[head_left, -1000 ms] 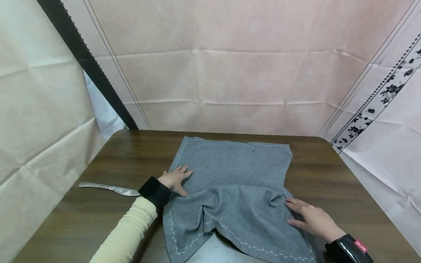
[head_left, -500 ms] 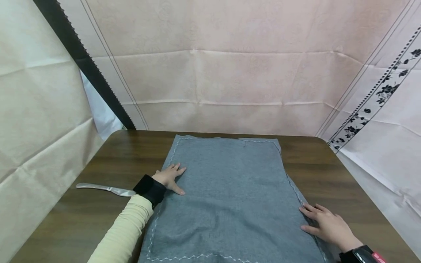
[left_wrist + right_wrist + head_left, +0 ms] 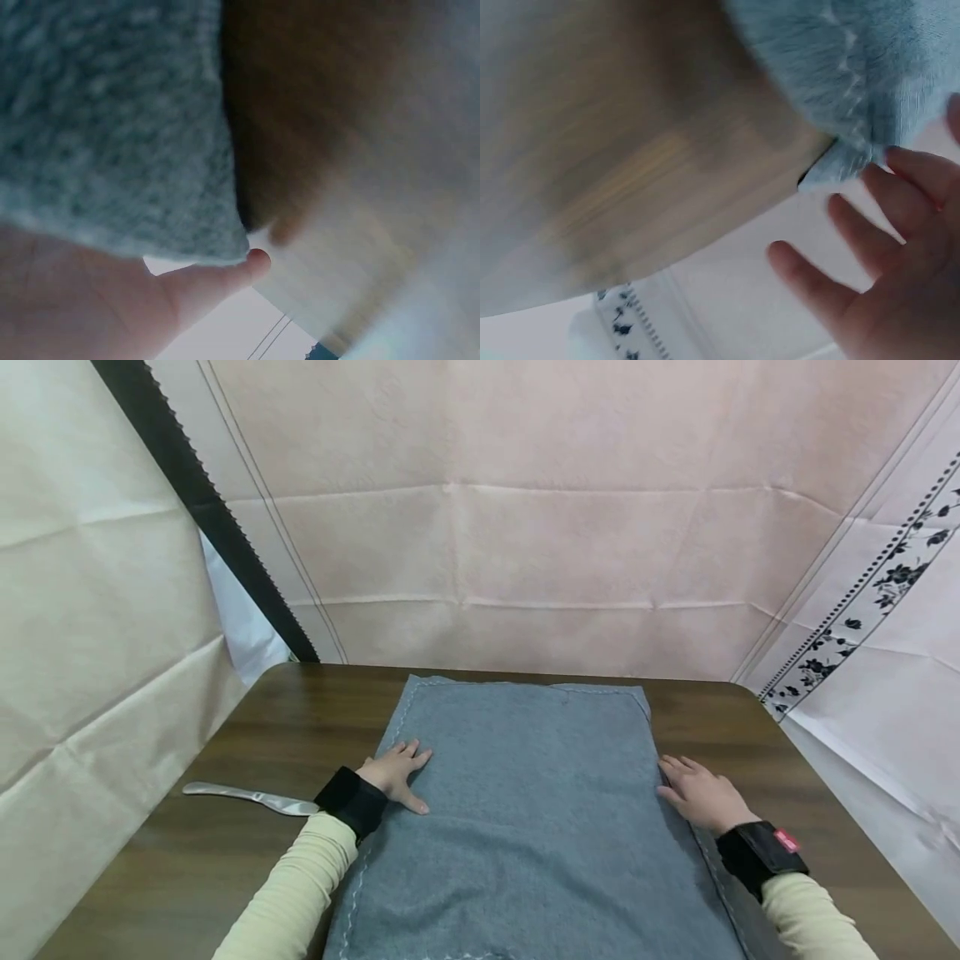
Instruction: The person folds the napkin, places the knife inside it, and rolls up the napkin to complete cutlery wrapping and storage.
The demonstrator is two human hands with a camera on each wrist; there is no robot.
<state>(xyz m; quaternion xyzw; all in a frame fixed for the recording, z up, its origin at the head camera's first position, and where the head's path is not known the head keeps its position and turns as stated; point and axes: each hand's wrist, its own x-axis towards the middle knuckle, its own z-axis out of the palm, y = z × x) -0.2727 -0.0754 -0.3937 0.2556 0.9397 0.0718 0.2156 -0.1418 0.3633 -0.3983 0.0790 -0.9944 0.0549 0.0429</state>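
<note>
A grey-blue cloth point(image 3: 517, 810) with white zigzag stitching along its edges lies spread on the wooden table. Its near part runs out of the head view at the bottom, with faint wrinkles there. My left hand point(image 3: 395, 775) rests on the cloth's left edge, fingers and thumb spread. At the right edge, my right hand point(image 3: 703, 795) touches the cloth with its fingertips, fingers extended. In the left wrist view the cloth point(image 3: 112, 127) covers part of the palm. The right wrist view shows spread fingers point(image 3: 810, 281) beside the stitched cloth edge point(image 3: 847, 82).
A silver table knife point(image 3: 251, 797) lies on the table point(image 3: 240, 860) left of the cloth, its blade end by my left wrist. Pale sheets point(image 3: 525, 552) hang behind the table's far edge and at both sides.
The near part of the cloth, bunched a second ago, now lies flatter and reaches further toward me. My right hand moved outward, then up along the right edge. The left hand stayed nearly still.
</note>
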